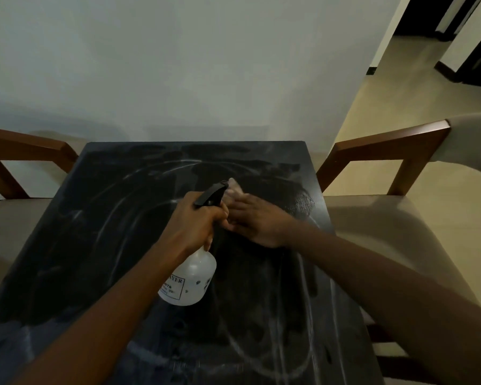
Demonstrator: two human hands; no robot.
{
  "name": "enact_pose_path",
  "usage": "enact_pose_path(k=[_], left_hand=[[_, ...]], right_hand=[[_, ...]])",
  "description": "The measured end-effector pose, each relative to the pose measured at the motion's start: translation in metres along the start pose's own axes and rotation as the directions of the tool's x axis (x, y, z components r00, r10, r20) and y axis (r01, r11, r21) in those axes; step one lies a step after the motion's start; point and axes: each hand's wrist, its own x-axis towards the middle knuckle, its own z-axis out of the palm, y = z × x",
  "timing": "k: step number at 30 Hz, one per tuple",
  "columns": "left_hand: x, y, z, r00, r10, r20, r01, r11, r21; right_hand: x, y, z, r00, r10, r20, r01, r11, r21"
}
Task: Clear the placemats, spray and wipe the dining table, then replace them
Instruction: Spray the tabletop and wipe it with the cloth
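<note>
Translucent spray bottle (190,276) in left hand (197,222), lengthwise near-to-far, nozzle away.

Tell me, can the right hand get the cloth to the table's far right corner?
Probably yes: the right hand presses the cloth on the table; nothing lies between it and that corner.

Table top (100,245) looks like dark matt wood, smeared with pale wet streaks. Spray bottle (190,279) is cloudy see-through plastic with a black plastic trigger head. Chairs (386,145) have glossy brown wood arms and smooth beige padded seats.
</note>
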Motion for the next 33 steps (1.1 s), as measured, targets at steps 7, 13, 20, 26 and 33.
enact_pose_path(k=[7, 13, 20, 26, 33], left_hand=[[0.002, 0.000, 0.002, 1.000, -0.016, 0.021, 0.016, 1.000, 0.003], [0.003, -0.003, -0.001, 1.000, -0.008, 0.020, 0.008, 1.000, -0.012], [-0.001, 0.000, -0.001, 1.000, -0.002, 0.018, 0.002, 0.999, -0.034], [-0.002, -0.003, -0.001, 1.000, 0.013, 0.003, -0.013, 1.000, -0.010], [-0.010, -0.003, -0.037, 0.993, -0.063, -0.100, 0.057, 0.997, -0.059]], right_hand=[[0.019, 0.164, -0.040, 0.613, 0.773, -0.162, -0.765, 0.632, 0.119], [0.086, 0.075, -0.035, 0.933, 0.326, -0.153, -0.342, 0.936, -0.090], [0.032, 0.131, -0.037, 0.768, 0.598, -0.230, -0.606, 0.794, 0.044], [-0.005, 0.072, -0.011, 0.798, 0.574, -0.182, -0.561, 0.819, 0.122], [-0.077, -0.013, 0.016, 0.886, 0.453, -0.101, -0.447, 0.891, 0.079]])
